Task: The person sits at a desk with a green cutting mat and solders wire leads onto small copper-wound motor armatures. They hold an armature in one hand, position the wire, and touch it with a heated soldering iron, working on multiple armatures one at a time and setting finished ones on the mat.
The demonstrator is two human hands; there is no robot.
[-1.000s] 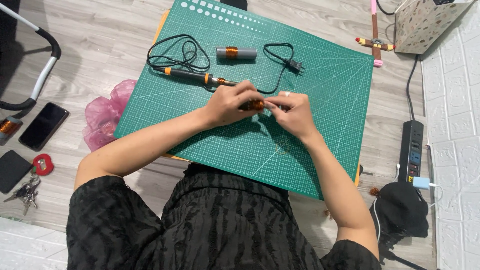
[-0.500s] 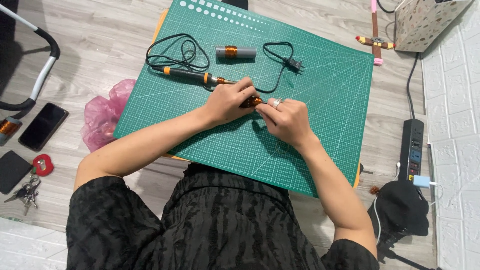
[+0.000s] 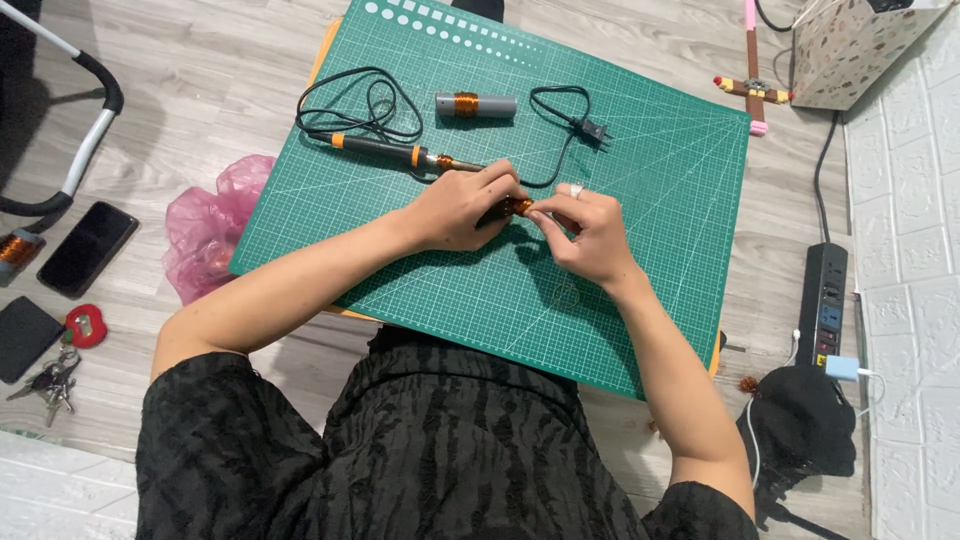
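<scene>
Over the green gridded cutting mat [image 3: 640,250], the left hand [image 3: 455,207] and right hand [image 3: 590,232] both pinch a small copper-wound coil [image 3: 517,206] between clenched fingers, which is best kept steady, taut and clear of the black-and-orange soldering iron [image 3: 390,152].

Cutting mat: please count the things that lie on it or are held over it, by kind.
Soldering iron with black cord: 1
Grey cylinder with copper winding: 1
Small copper coil, held between left hand and right hand: 1
Total: 3
</scene>
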